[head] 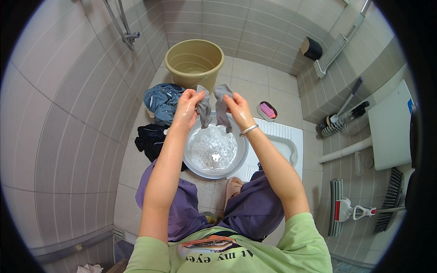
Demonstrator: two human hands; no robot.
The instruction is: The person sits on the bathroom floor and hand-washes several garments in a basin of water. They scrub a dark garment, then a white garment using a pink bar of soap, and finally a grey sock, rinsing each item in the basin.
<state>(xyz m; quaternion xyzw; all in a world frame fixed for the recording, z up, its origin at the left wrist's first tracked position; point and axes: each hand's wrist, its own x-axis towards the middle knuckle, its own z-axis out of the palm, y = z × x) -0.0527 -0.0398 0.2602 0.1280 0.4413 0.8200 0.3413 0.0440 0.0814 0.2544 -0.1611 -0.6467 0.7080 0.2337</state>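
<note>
My left hand [187, 106] pinches a wet grey sock [204, 110] by its upper part, and the rest hangs down. A second grey sock [222, 111] dangles from my right hand [240, 108], which wears a silver bangle on its wrist. The two socks are side by side with a narrow gap between them. Below them stands a round basin [243, 160] of sudsy water [213, 148]. Its right side overlaps the white squat toilet [296, 136]. Both hands are raised over the far part of the basin.
Beyond the basin stands a tan bucket [215, 76] holding some water. Denim clothing [158, 100] and black clothing [150, 138] lie on the left floor. A soap dish [271, 118] with pink soap [267, 110] sits right. A toilet brush [333, 124] and sponge mop [336, 208] line the right wall.
</note>
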